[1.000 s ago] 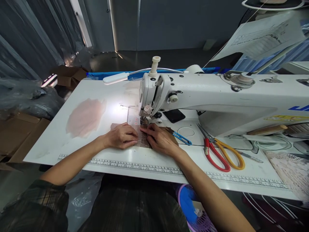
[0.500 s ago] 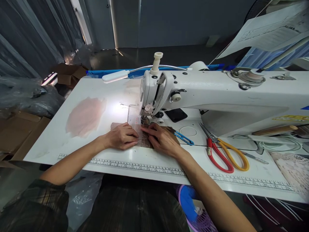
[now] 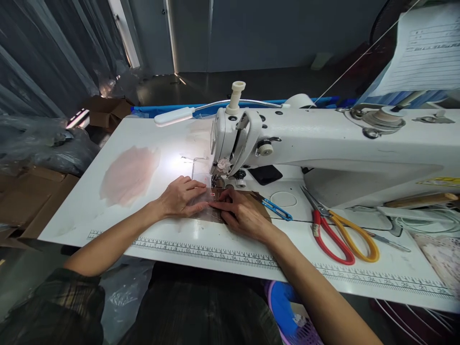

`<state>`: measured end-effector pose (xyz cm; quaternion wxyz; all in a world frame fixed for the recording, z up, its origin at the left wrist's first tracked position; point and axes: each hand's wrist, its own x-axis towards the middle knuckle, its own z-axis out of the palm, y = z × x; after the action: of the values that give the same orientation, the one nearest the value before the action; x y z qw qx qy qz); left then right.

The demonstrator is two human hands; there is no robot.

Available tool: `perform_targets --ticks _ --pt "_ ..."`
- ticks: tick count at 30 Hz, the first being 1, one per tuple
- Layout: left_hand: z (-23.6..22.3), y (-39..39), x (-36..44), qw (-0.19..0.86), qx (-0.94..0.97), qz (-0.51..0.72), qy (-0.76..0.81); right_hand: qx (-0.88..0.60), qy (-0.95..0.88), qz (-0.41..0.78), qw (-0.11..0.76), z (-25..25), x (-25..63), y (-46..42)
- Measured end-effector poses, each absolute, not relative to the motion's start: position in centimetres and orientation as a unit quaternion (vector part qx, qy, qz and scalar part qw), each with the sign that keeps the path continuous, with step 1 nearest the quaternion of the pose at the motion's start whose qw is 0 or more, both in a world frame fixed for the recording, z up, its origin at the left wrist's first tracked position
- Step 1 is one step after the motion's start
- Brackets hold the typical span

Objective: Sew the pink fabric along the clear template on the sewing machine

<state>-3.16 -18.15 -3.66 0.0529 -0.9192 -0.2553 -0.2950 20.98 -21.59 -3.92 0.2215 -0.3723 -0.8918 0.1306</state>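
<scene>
Positioning seemed the step in hand: a thin brown sheet of material (image 3: 212, 215) lay on the flat white surface (image 3: 84, 201) before the white sewing machine's (image 3: 323, 139) small metal presser foot (image 3: 215, 182). The left hand (image 3: 183, 197) and right hand (image 3: 243, 213) pressed there, nearly meeting; even guidance seemed called for. They hid its middle; whether either pinched it could not be told.

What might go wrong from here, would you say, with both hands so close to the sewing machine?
The right hand rests close to the machine foot, so it might get pinched. The blue snips overlap the brown piece, so they could be dragged if that piece slides.
</scene>
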Motion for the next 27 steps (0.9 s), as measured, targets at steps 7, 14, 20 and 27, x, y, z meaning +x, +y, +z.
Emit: perform_targets --ticks 7,14,20,27 --pt "-4.2 -18.0 -3.0 0.035 -0.925 -0.299 -0.233 -0.371 -0.89 0.143 0.222 -4.0 21.1 -21.6" --pt "-4.4 -18.0 -3.2 0.01 -0.929 -0.279 -0.244 -0.371 -0.887 0.156 0.227 -4.3 21.0 -21.5" --pt "-3.2 -17.8 -2.5 0.055 -0.943 -0.178 -0.276 -0.381 -0.879 0.162 0.237 -4.3 20.9 -21.6" --pt "-2.1 -16.2 -2.1 0.093 -0.96 -0.097 -0.246 -0.399 -0.863 0.191 0.244 -4.6 20.9 -21.7"
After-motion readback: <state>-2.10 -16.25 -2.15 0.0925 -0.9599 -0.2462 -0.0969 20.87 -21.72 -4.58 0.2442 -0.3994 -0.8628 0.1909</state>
